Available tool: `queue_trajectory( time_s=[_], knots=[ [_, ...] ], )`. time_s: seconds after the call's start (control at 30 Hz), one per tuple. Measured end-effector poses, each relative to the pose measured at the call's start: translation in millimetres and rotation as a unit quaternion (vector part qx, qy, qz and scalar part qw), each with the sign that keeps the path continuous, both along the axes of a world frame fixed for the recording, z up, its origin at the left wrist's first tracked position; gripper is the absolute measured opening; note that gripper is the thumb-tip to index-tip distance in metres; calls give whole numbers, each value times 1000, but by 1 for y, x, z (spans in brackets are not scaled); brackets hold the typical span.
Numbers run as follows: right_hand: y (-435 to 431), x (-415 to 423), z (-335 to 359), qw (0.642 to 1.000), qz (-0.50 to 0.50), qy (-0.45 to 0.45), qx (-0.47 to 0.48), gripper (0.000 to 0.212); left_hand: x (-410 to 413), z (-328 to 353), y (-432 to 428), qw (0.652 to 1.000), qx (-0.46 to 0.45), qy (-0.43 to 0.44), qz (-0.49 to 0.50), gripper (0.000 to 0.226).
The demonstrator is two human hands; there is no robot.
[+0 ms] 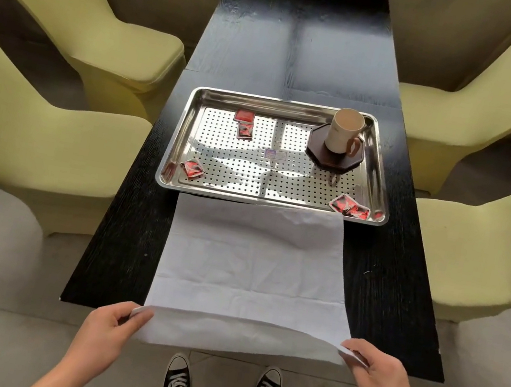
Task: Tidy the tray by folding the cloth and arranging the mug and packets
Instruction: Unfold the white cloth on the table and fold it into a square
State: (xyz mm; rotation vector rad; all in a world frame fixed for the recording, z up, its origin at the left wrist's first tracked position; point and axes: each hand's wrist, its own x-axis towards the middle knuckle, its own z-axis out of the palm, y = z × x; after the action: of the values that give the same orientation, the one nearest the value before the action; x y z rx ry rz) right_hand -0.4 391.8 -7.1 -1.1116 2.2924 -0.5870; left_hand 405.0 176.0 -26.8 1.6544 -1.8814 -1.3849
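A white cloth point(252, 261) lies spread flat on the black table point(394, 286), its far edge touching the steel tray point(194, 104). My left hand point(111, 325) pinches the cloth's near left corner and my right hand point(382, 376) pinches the near right corner, both lifted just off the table's near edge. On the tray's perforated floor lie several red packets: two at the back left point(245, 116), one at the front left point(192, 168), two at the front right point(350, 207). A cream mug point(343, 130) stands on a dark octagonal coaster point(322, 155) at the tray's back right.
Yellow-green upholstered chairs point(51, 140) flank the table on both sides point(484, 240). A small label point(275, 155) sits mid-tray. My sneakers point(179, 384) stand on the tiled floor below the table's near edge.
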Motion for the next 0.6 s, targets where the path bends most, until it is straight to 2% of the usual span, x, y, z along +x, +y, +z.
queue_trajectory(
  time_s=[0.17, 0.33, 0.47, 0.6],
  knots=[
    [-20, -6, 2, 997, -58, -52, -27, 4, -2, -2, -10, 999, 21, 12, 43, 32],
    [-54, -14, -5, 986, -130, -95, -54, 20, -19, -4, -21, 986, 47, 60, 150, 21],
    [-72, -23, -7, 982, -138, -114, -59, 27, -33, -6, -32, 969, 70, 89, 217, 33],
    [-88, -37, 2, 983, -126, -117, -70, 25, -51, 6, -44, 963, 58, 108, 239, 29]
  ],
)
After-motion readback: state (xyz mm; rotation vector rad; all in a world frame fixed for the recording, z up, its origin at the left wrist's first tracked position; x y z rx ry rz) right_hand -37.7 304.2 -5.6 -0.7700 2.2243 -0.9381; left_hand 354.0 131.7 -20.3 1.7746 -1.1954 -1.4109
